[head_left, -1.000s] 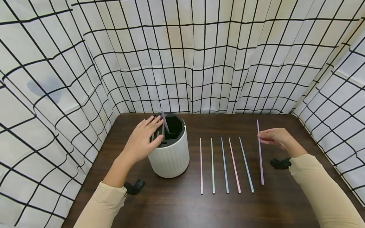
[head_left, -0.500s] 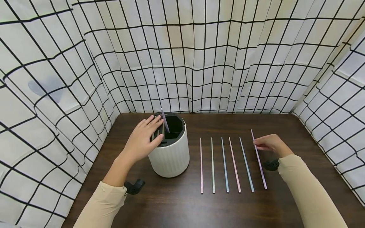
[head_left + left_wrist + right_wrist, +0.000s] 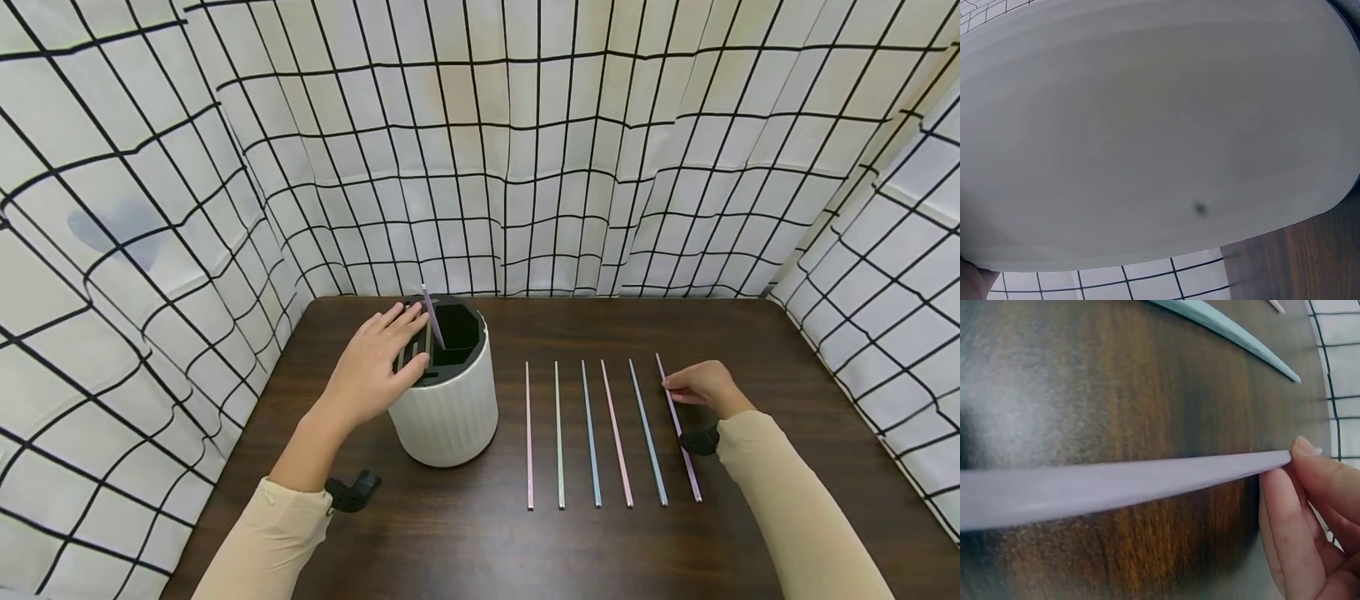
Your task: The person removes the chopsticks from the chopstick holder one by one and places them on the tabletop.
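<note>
My right hand (image 3: 703, 387) pinches a purple chopstick (image 3: 683, 442) near its far, thinner end. The chopstick lies slanted close over the wood, at the right end of a row. In the right wrist view, thumb and fingertips meet around its tip. My left hand (image 3: 378, 364) rests with spread fingers on the black top of a white ribbed utensil holder (image 3: 450, 425). Another purple chopstick (image 3: 432, 317) leans upright in the holder's open compartment. The holder's pale wall (image 3: 1160, 137) fills most of the left wrist view.
Left of the held chopstick lie a blue chopstick (image 3: 648, 433), a pink chopstick (image 3: 617, 433), another blue chopstick (image 3: 591, 433), a green chopstick (image 3: 559, 433) and another pink chopstick (image 3: 528, 433), side by side on the dark wooden table (image 3: 480, 554). A grid-patterned curtain (image 3: 555, 167) encloses the back and sides.
My right hand has moved left and down toward the row, bringing the purple chopstick from a raised position down to the table. My left hand has stayed on the holder.
</note>
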Demonstrator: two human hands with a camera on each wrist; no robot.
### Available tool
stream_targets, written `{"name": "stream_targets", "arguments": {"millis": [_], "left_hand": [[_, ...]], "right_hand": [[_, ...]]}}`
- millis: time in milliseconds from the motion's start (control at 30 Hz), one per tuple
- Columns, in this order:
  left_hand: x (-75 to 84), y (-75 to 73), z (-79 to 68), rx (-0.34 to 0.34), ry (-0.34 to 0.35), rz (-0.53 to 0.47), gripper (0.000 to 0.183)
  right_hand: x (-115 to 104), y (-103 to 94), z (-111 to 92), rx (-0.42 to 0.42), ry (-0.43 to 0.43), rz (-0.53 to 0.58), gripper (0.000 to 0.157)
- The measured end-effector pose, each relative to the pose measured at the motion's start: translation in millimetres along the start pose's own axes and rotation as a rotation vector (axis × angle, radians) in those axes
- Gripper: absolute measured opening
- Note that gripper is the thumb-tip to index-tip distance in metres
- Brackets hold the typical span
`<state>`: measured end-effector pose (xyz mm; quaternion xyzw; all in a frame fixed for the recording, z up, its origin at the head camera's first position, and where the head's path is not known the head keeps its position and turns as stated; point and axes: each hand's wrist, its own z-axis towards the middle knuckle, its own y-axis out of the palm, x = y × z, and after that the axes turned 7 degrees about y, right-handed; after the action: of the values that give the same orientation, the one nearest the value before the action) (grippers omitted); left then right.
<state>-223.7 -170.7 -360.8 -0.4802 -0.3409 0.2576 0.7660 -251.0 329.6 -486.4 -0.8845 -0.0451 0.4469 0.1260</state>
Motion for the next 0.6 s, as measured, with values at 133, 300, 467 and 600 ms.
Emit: {"name": "stream_targets", "arguments": {"millis": [133,300,467,600], "left_hand": [[-0.2,-0.1,0.7,0.004,0.001,-0.001,0.059],[-0.1,0.8,1.2,0.000,0.007,0.001,0.059],[-0.2,0.0,0.3,-0.005,-0.006,0.001,0.059],[-0.3,-0.3,0.3,-0.007,-0.004,0.002,0.059]], "right_hand": [[-3,3.0,-1,0.040,0.017,-0.017,0.012],[-5,6.7,-6,0.097,-0.002,-0.005,0.019],[-21,26.5,-18,0.214,-0.155,-0.010,0.032],[-41,51.3,-31,0.185,-0.257,-0.049,0.037]]}}
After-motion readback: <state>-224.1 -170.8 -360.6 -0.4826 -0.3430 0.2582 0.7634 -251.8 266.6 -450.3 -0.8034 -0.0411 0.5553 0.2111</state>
